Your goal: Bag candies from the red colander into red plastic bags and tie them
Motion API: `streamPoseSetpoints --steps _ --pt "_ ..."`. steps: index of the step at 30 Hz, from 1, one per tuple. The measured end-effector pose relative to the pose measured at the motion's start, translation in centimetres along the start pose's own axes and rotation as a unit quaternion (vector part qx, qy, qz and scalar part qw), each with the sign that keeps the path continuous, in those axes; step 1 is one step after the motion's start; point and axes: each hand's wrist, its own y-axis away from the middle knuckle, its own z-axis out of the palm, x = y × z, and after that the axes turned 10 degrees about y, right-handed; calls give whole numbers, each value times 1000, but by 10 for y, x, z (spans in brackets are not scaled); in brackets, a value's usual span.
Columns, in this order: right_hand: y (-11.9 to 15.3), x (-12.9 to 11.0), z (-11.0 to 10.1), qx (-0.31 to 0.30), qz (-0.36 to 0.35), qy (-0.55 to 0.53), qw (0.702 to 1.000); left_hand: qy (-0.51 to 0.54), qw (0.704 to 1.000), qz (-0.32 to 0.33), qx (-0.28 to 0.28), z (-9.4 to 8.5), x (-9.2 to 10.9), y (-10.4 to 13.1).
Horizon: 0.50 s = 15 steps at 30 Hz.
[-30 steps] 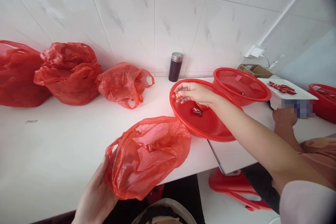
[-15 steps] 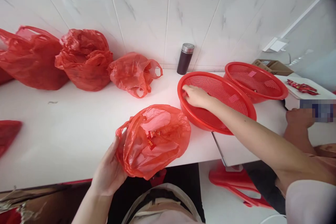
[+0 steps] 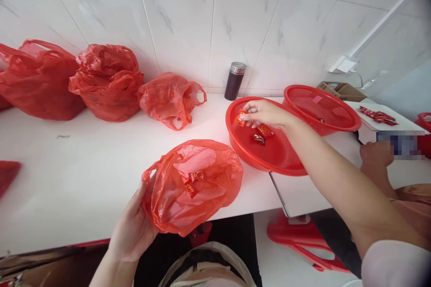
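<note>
My left hand [image 3: 132,232] grips the lower left edge of an open red plastic bag [image 3: 198,179] at the counter's front edge; a couple of red wrapped candies [image 3: 192,184] show through the bag. My right hand [image 3: 266,114] hovers over the near red mesh basket [image 3: 242,141], its fingertips pinched on a small red candy [image 3: 239,120]. Two more candies [image 3: 262,133] lie on the basket's floor just below that hand.
Three tied or stuffed red bags [image 3: 107,81] line the tiled wall at left. A dark flask [image 3: 235,80] stands behind the basket, with a second red basket [image 3: 321,108] to its right. Another person's hand [image 3: 374,154] rests at right. A red stool [image 3: 303,242] sits under the counter.
My right hand dipped into the basket half a second ago and has lifted out with a candy pinched. The left hand keeps its hold on the bag.
</note>
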Motion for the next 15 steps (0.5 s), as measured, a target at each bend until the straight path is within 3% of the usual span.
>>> streamPoseSetpoints --steps 3,7,11,13,15 --pt "20 -22 -1 -42 -39 -113 992 5 1000 -8 -8 0 -1 -3" --pt "40 -54 46 -106 -79 -104 986 -2 1000 -6 -26 6 -5 -6" --pt "55 -67 105 -61 -163 61 983 -11 1000 1 -24 11 -6 -6" --pt "64 -67 125 -67 -196 176 962 -14 1000 11 -9 11 -5 -4" --pt "71 -64 135 -89 -186 287 936 -14 1000 25 8 9 -3 -3"
